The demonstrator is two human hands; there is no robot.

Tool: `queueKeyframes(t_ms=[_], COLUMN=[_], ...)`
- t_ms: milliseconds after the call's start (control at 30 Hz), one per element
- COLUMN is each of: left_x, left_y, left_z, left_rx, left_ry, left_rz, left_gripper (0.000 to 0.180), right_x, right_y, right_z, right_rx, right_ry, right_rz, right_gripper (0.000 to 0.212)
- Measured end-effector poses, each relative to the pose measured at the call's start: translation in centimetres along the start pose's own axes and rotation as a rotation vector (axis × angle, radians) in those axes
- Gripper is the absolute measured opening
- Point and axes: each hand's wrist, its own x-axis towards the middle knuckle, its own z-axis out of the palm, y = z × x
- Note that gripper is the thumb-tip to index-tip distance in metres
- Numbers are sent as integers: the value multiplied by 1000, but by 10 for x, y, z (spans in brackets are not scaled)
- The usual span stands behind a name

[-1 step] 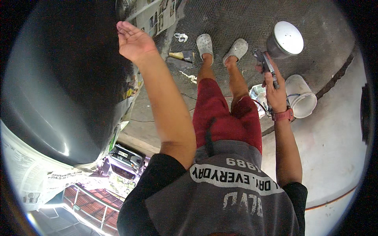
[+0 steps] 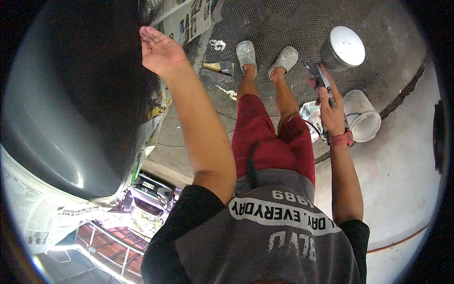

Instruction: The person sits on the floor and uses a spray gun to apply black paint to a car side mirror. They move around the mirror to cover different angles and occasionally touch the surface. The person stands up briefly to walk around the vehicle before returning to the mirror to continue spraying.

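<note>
My left hand (image 2: 163, 53) is raised at the edge of a glossy black curved panel (image 2: 71, 94). Its palm shows, its fingers are stretched out, and it holds nothing; whether the fingertips touch the panel, I cannot tell. On the other side, my right hand (image 2: 334, 116) is wrapped round a silver spray gun (image 2: 324, 86). A grey cup with a white lid (image 2: 347, 46) sits at the gun's far end and seems joined to it. A thin dark hose (image 2: 310, 127) runs by the gun's handle.
Newspaper masking (image 2: 42, 208) borders the panel, with more sheets (image 2: 191, 21) beyond it. A white bucket (image 2: 363, 116) and a clear plastic bag (image 2: 309, 116) are beside my right hand. A small box (image 2: 219, 66) and white scraps (image 2: 217, 45) lie on the patterned floor (image 2: 293, 23).
</note>
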Motion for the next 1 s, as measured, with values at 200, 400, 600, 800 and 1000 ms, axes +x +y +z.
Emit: queueKeyframes(t_ms=[200, 400, 600, 800, 1000], left_x=[7, -9, -11, -68, -150], left_y=[3, 5, 12, 0, 54], left_z=[-5, -10, -43, -94, -252], left_rx=[-19, 168, 245, 727, 2106], left_ry=[-35, 35, 15, -9, -811], left_rz=[-24, 28, -109, -510, -764], left_gripper=[30, 30, 32, 39, 50], right_x=[6, 10, 14, 9, -5], right_y=[14, 26, 23, 71, 66], right_z=[-3, -8, -8, -2, -2], right_rx=[-24, -17, -113, -224, -315], right_ry=[52, 86, 123, 106, 159], right_rz=[-105, -67, -219, -293, -323], right_gripper=[59, 56, 53, 66, 66])
